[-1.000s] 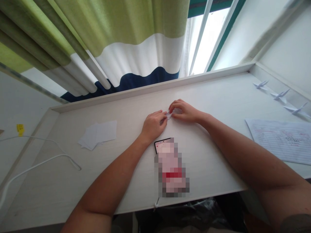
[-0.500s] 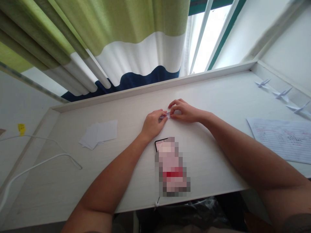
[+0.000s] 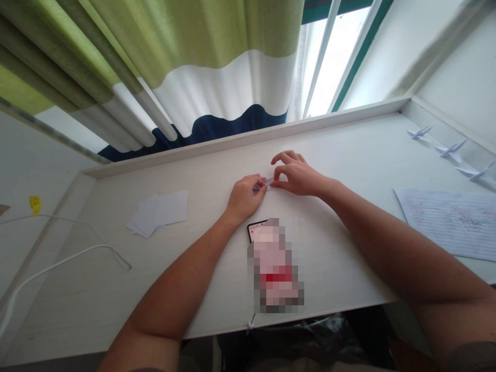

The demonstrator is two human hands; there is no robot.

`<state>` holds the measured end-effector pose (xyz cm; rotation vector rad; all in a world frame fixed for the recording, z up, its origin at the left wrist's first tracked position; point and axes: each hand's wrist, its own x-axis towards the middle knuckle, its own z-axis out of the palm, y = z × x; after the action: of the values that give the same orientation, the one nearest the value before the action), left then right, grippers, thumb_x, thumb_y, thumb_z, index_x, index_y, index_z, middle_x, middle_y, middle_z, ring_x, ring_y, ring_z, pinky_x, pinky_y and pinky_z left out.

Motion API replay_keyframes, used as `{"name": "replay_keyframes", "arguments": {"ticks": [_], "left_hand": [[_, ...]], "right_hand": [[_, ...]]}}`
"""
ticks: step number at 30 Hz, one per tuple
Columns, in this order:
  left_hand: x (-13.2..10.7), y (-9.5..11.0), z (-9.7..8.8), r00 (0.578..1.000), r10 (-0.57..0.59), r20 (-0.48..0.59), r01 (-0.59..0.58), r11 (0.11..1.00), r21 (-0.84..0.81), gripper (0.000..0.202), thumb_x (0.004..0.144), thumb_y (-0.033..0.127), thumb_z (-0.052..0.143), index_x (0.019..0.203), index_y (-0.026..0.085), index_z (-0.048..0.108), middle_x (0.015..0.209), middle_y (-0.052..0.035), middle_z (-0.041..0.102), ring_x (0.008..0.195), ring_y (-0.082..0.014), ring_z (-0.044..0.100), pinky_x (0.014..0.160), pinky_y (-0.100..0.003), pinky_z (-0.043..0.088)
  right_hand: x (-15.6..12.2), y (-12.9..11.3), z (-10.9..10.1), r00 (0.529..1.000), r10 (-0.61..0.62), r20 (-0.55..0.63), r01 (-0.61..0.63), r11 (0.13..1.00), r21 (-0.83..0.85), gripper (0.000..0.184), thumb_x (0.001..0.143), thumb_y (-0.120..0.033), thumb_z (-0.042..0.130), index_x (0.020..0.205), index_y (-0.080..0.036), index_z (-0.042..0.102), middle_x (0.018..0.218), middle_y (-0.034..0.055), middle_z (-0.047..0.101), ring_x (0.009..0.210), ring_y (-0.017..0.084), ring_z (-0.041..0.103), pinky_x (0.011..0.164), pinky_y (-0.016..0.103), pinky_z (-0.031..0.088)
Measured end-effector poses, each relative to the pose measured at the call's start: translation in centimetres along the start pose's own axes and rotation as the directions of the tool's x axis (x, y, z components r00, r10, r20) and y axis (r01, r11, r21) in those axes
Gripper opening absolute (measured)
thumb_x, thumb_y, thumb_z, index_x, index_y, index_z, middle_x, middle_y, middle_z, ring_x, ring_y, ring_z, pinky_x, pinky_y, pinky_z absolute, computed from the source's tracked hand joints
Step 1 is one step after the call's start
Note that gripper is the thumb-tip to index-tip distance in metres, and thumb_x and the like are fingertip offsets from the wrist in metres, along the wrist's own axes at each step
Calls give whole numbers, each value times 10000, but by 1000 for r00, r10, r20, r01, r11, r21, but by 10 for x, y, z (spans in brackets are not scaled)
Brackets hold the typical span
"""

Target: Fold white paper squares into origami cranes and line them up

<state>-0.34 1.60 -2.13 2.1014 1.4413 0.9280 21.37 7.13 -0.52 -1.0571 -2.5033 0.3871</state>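
head view, hands at work on a desk. the left hand (image 3: 245,199) is closed in a pinch, its thumb and fingertips gripping the left end of a small folded paper strip (image 3: 264,183). the strip lies between the two hands, held just above the desk surface. the right hand (image 3: 296,174) is partly curled, with its lower fingers at the strip's right end and its upper fingers raised; whether it grips the paper or only touches it cannot be told. directly below the hands, toward the person, lies a smartphone (image 3: 273,266), its screen blurred, just beside the left wrist. below the desk's near edge, beneath the phone, is a dark plastic bag (image 3: 310,338). left of the left hand is a loose stack of white paper squares (image 3: 158,212), and further left a white cable (image 3: 65,262) curves across the white wood-grain desk (image 3: 341,253). right of the right hand, a lined sheet with handwriting (image 3: 445,223) lies under the right forearm's far side, and beyond it three white paper cranes (image 3: 451,150) sit on a ledge. beyond the hands rises the desk's raised back rim (image 3: 248,136), then a green, white and navy curtain (image 3: 217,77) beside a bright window (image 3: 333,62).
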Motion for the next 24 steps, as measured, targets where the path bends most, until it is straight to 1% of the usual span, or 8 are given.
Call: {"name": "replay_keyframes", "arguments": {"ticks": [4,6,8,10,14,18,20,24], "left_hand": [[0,-1,1,1000,-13,-6,13,1000,-13,136,946,127,682,862,234,681,1200,-65,820,1295,-242,717,1165,-447,543],[0,-1,1,1000,-16,-5,16,1000,-12,135,948,128,682,863,233,682,1201,-66,819,1292,-242,719,1160,-447,548],[0,-1,1,1000,-19,-10,19,1000,-14,138,951,128,680,859,231,681,1195,-68,821,1287,-242,723,1154,-448,553],[0,-1,1,1000,-24,-15,24,999,-22,144,951,126,680,853,232,680,1186,-67,824,1284,-241,726,1152,-449,556],[0,-2,1,999,-38,-16,37,999,-39,145,943,121,683,855,236,686,1188,-64,822,1282,-240,728,1163,-451,551],[0,-2,2,999,-40,-16,39,998,-49,128,942,128,681,874,235,696,1194,-68,817,1278,-238,727,1165,-438,548],[0,-2,1,999,-37,-16,37,999,-37,100,942,143,687,925,238,711,1202,-63,814,1273,-242,726,1163,-441,547],[1,-2,1,999,-40,-19,40,999,11,149,939,179,697,1065,251,728,1198,-45,809,1204,-248,739,1127,-443,560]], "right_hand": [[2,5,1,995,105,-2,-104,989,106,185,884,-374,800,781,-224,769,1332,149,651,1334,434,491,1120,667,385],[2,11,3,990,138,7,-136,973,186,173,864,-377,804,791,-223,771,1279,141,668,1303,413,525,1120,646,404],[2,17,4,991,137,10,-135,953,272,141,862,-370,793,834,-231,789,1216,122,686,1265,375,563,1145,607,407],[0,21,3,994,108,16,-107,942,317,130,873,-373,779,869,-248,813,1225,108,686,1278,357,562,1173,582,391],[-3,24,0,997,66,34,-74,942,326,126,885,-383,769,868,-270,821,1275,99,678,1321,352,536,1194,568,379],[-2,23,3,993,115,27,-117,939,323,119,850,-369,782,815,-258,802,1278,100,685,1318,356,548,1197,573,393],[0,25,5,989,147,16,-144,935,324,104,812,-355,801,810,-252,795,1260,103,694,1299,363,565,1190,585,408],[2,30,9,983,182,-10,-169,927,334,205,751,-337,837,932,-249,800,1229,114,711,1271,372,593,1176,599,436]]}}
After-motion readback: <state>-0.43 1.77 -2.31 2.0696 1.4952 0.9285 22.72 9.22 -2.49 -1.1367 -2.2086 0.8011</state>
